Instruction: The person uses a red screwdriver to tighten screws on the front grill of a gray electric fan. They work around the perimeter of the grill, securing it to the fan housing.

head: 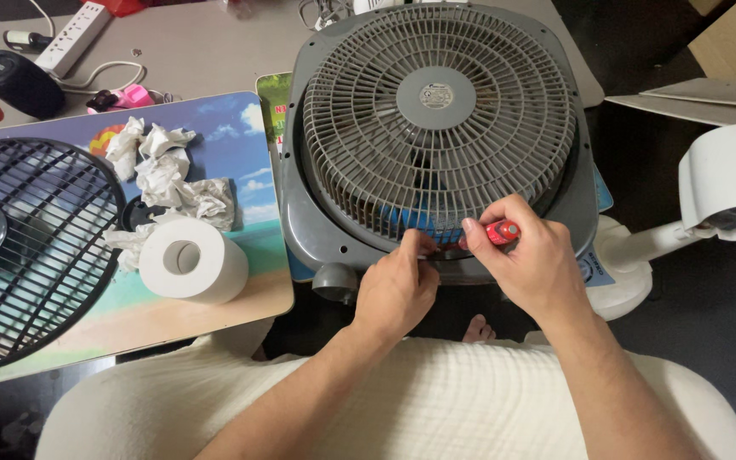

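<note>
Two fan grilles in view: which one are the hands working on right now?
The round grey grille still set in the square grey fan housing. Both hands meet at its near rim. The black grille lies loose, untouched.
</note>
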